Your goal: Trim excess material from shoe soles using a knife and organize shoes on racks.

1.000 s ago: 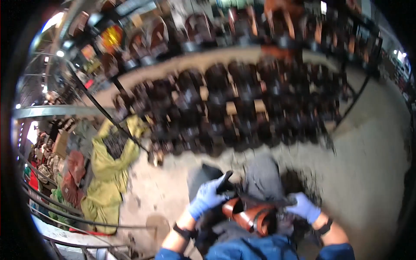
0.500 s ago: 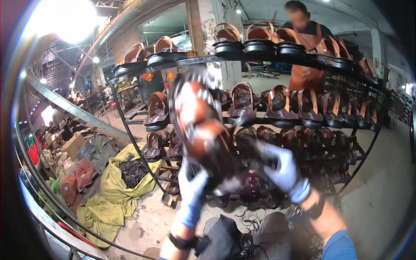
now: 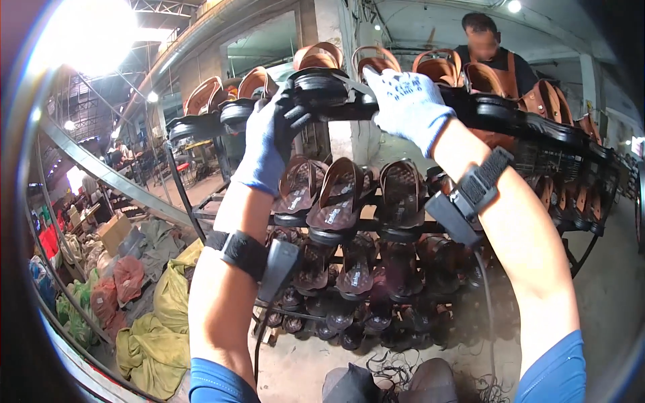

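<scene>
My left hand (image 3: 274,131), in a blue-grey glove with dark fingers, grips the left side of a brown sandal (image 3: 318,80) with a thick black sole on the rack's top tier. To its right, my right hand (image 3: 410,104), in a pale blue glove, reaches to the top tier with its index finger stretched out. It lies in front of another brown sandal (image 3: 376,60), partly covering it; whether it presses on that sandal or the rack edge I cannot tell.
The curved black rack (image 3: 497,121) carries several tiers of strapped sandals (image 3: 401,198). Behind it stands a person in a brown apron (image 3: 514,74). At the left lie yellow-green cloth sacks (image 3: 158,342), red bags (image 3: 127,275) and a cardboard box (image 3: 114,232). Dark thin strips (image 3: 396,369) litter the floor.
Both hands have risen from the rack's middle to its top tier. The sandal held up in my left hand now sits in the top row's former gap.
</scene>
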Tool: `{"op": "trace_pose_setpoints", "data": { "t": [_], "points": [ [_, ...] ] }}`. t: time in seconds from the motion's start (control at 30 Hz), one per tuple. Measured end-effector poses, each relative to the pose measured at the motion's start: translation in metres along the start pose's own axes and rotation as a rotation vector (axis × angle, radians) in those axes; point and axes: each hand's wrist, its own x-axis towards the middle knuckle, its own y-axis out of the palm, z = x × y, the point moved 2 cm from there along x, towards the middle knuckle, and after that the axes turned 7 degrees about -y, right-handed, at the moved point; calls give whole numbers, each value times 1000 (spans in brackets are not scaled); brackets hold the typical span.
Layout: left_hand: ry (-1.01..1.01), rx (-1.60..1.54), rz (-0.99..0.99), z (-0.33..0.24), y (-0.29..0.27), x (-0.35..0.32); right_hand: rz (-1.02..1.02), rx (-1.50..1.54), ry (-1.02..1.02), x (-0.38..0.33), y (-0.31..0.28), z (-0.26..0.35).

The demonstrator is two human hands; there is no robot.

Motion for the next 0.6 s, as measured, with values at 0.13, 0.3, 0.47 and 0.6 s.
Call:
{"op": "trace_pose_setpoints", "data": {
  "t": [0.13, 0.3, 0.47, 0.6],
  "points": [
    [206, 353, -310, 12, 37, -50, -305, -169, -40, 8, -9, -8],
    [-175, -131, -3, 44, 56, -81, -757, 99, -224, -67, -59, -5],
    [-160, -508, 607, 7, 22, -49, -672, 148, -534, -159, -73, 21],
    [206, 168, 106, -21, 57, -78, -419, 124, -749, -209, -35, 9]
  ]
}}
